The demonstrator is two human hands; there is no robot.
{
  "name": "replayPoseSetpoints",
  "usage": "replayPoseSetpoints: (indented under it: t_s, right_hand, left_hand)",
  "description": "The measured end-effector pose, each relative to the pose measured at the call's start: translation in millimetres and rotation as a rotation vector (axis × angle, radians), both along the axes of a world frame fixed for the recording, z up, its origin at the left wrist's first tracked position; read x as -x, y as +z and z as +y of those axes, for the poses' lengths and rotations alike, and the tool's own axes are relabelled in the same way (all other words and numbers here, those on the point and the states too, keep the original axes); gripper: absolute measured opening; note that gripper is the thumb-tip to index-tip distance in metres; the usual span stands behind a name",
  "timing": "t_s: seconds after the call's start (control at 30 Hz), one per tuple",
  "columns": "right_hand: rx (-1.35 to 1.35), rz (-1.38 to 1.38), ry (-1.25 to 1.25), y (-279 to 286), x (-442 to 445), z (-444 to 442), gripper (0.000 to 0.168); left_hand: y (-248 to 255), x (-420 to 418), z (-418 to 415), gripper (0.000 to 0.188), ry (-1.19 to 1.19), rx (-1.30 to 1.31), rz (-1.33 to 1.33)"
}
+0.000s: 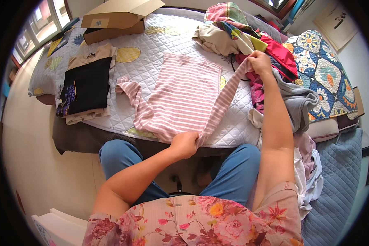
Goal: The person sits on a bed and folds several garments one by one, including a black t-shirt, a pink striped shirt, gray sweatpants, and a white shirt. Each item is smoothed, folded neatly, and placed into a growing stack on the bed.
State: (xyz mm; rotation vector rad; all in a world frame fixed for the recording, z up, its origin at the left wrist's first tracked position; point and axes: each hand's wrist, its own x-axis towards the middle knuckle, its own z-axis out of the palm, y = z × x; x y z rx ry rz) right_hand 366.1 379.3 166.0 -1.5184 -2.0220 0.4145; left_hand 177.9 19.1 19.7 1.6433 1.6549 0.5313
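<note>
A pink and white striped long-sleeved shirt point(184, 95) lies spread on a quilted white bed cover point(178, 40), its hem end away from me. My left hand point(185, 144) grips the shirt at the near edge, close to the right shoulder area. With its fingers closed on the cuff end of the right-hand sleeve, my right hand point(260, 63) holds that sleeve stretched out to the upper right. The other sleeve lies bent and loose on the left side of the cover.
Left of the shirt is a stack of folded clothes point(86, 89), a black one on top. A cardboard box point(113, 30) with a raised lid stands behind it. Heaped clothes point(227, 37) lie at the right, beside a patterned quilted cushion point(323, 73). More garments point(307, 166) hang near my right arm.
</note>
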Motion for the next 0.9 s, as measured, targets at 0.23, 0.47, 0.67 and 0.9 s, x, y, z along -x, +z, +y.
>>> replayPoseSetpoints:
  t_s: [0.23,0.47,0.67,0.9]
  right_hand:
    - [-0.155,-0.328,0.025,-38,81,16,0.015]
    - [-0.047,-0.302,0.093,-90,112,18,0.03]
    - [-0.108,-0.118,0.291,-115,82,-30,0.048]
    - [-0.521,-0.236,0.253,-155,36,-138,0.036]
  left_hand:
    - [1,3,2,0.02,-0.002,0.008,-0.007]
    - [10,8,1,0.022,-0.044,0.042,-0.04]
    - [12,8,-2,0.024,-0.028,0.024,-0.034]
    - [12,7,0,0.022,-0.009,0.072,-0.092]
